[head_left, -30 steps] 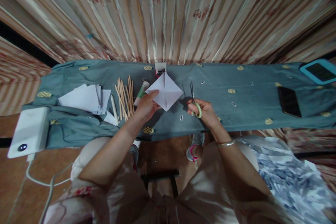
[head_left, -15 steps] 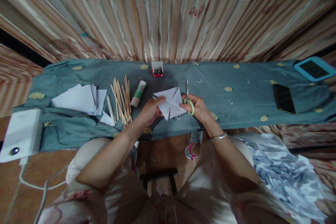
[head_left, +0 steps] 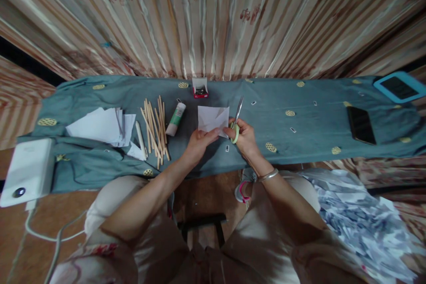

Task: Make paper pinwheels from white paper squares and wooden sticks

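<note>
A: What are you having trouble seeing?
B: The left hand [head_left: 199, 144] is covering part of the lower edge of the white paper [head_left: 213, 115], and I'm not making out its separate fingers. The right hand [head_left: 245, 137] is partly hiding the green handles of the scissors [head_left: 238, 113]
A: How are both hands gripping?
B: The left is pinching the paper's lower edge. The right is clasping the scissors, its thumb meeting the paper's lower right corner; whether it is pinching that too, I cannot tell
A: And which way is everything pointing?
B: The paper is sitting mid-view, between the hands, looking nearly square, its top edge running nine to three. The scissors' long axis is aiming between twelve and one
A: What are you counting around the paper?
B: One glue tube [head_left: 175, 119] is lying toward nine, beyond it overlapping wooden sticks [head_left: 153, 128] I'm not counting surely; one red box [head_left: 200, 93] is standing toward eleven, and one phone [head_left: 361, 125] is lying toward three
</note>
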Available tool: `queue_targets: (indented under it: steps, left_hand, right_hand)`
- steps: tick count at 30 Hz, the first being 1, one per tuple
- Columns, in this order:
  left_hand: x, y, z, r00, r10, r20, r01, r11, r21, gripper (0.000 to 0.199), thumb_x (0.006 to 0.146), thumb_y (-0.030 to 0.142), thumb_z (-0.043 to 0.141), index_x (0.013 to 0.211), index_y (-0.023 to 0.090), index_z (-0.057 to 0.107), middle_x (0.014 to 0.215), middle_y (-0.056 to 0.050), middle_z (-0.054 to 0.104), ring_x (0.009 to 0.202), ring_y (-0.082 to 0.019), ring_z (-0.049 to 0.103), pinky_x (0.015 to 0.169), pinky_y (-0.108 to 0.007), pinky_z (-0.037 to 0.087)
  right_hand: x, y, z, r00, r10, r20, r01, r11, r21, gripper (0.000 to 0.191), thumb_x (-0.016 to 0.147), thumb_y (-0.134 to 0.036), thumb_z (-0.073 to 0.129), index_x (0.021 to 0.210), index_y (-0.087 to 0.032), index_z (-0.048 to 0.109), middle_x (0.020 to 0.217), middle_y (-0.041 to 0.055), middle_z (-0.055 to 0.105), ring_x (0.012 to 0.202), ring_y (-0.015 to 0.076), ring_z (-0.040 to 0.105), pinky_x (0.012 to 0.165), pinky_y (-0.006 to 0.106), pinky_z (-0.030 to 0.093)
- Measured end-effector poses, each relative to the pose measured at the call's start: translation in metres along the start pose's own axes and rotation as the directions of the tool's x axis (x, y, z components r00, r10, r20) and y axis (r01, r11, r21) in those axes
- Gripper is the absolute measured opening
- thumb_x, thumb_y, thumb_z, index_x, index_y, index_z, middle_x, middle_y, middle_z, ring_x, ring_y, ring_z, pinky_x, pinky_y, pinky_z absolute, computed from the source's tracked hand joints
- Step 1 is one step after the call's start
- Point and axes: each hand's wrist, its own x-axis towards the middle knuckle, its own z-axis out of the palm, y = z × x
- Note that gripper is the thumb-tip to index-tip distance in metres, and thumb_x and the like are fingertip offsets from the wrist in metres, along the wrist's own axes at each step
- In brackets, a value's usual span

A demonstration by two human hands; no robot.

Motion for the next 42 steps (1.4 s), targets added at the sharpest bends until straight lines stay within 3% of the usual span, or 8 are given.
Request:
queue_targets:
  steps: [8, 14, 17, 23, 27, 33, 42]
  left_hand:
    - [0.004, -0.004, 0.002, 0.984, 0.025, -0.178, -0.044, 0.994, -0.103, 0.026, 0.079, 0.034, 0.074, 0.093, 0.013, 0.066, 0.095, -0.01, 0.075, 0.102, -0.026, 0.07, 0.094, -0.042, 0.055]
    - [0.014, 0.014, -0.006, 0.982, 0.072, -0.176, -0.105, 0.976, -0.191, 0.023, 0.083, 0.035, 0.069, 0.095, 0.016, 0.064, 0.096, -0.01, 0.075, 0.105, -0.027, 0.069, 0.095, -0.042, 0.054]
    - [0.018, 0.027, -0.012, 0.98, 0.074, -0.186, -0.113, 0.971, -0.209, 0.026, 0.087, 0.036, 0.065, 0.102, 0.015, 0.062, 0.094, -0.01, 0.075, 0.102, -0.027, 0.07, 0.094, -0.043, 0.054]
    - [0.018, 0.044, -0.015, 0.983, -0.009, -0.184, -0.038, 0.967, -0.251, 0.029, 0.099, 0.036, 0.045, 0.114, 0.016, 0.06, 0.095, -0.01, 0.075, 0.094, -0.025, 0.073, 0.088, -0.042, 0.057]
    - [0.017, 0.046, -0.011, 0.982, -0.038, -0.187, -0.008, 0.97, -0.242, 0.033, 0.101, 0.034, 0.037, 0.117, 0.015, 0.059, 0.093, -0.009, 0.075, 0.093, -0.024, 0.073, 0.091, -0.043, 0.056]
    - [0.017, 0.04, -0.01, 0.983, -0.042, -0.176, 0.001, 0.974, -0.229, 0.034, 0.098, 0.035, 0.044, 0.12, 0.015, 0.059, 0.103, -0.014, 0.073, 0.1, -0.028, 0.071, 0.096, -0.047, 0.053]
    - [0.014, 0.036, -0.006, 0.984, -0.046, -0.171, 0.003, 0.971, -0.238, 0.033, 0.099, 0.031, 0.041, 0.119, 0.011, 0.058, 0.098, -0.015, 0.074, 0.104, -0.029, 0.07, 0.099, -0.052, 0.051]
  right_hand:
    - [-0.004, 0.002, 0.008, 0.999, 0.029, 0.024, -0.03, 0.998, 0.063, 0.047, 0.048, -0.043, 0.088, 0.079, -0.022, 0.059, 0.057, -0.009, 0.056, 0.051, 0.0075, 0.044, 0.051, 0.022, 0.037]
    - [-0.013, -0.003, 0.003, 0.988, 0.039, 0.151, -0.039, 0.999, 0.0, 0.047, 0.062, -0.06, 0.08, 0.081, -0.021, 0.063, 0.061, -0.0025, 0.066, 0.056, 0.0109, 0.057, 0.054, 0.023, 0.045]
    - [-0.022, -0.005, -0.002, 0.955, 0.094, 0.283, -0.079, 0.995, -0.063, 0.051, 0.066, -0.066, 0.075, 0.084, -0.019, 0.065, 0.066, 0.0011, 0.07, 0.057, 0.0113, 0.059, 0.054, 0.023, 0.045]
    - [-0.034, -0.005, -0.004, 0.839, 0.194, 0.509, -0.14, 0.98, -0.143, 0.05, 0.068, -0.064, 0.075, 0.083, -0.017, 0.065, 0.065, 0.0006, 0.068, 0.056, 0.01, 0.058, 0.051, 0.021, 0.043]
    - [-0.035, -0.007, -0.003, 0.819, 0.213, 0.532, -0.153, 0.976, -0.154, 0.048, 0.067, -0.062, 0.077, 0.081, -0.018, 0.065, 0.062, -0.0011, 0.065, 0.053, 0.0093, 0.056, 0.05, 0.02, 0.042]
    - [-0.034, -0.006, -0.003, 0.818, 0.232, 0.526, -0.168, 0.972, -0.166, 0.047, 0.066, -0.061, 0.079, 0.08, -0.017, 0.066, 0.06, -0.0016, 0.064, 0.052, 0.0088, 0.055, 0.049, 0.02, 0.041]
    - [-0.029, -0.001, -0.002, 0.823, 0.262, 0.504, -0.202, 0.964, -0.171, 0.049, 0.063, -0.061, 0.08, 0.079, -0.017, 0.067, 0.056, -0.0021, 0.063, 0.048, 0.008, 0.052, 0.043, 0.018, 0.035]
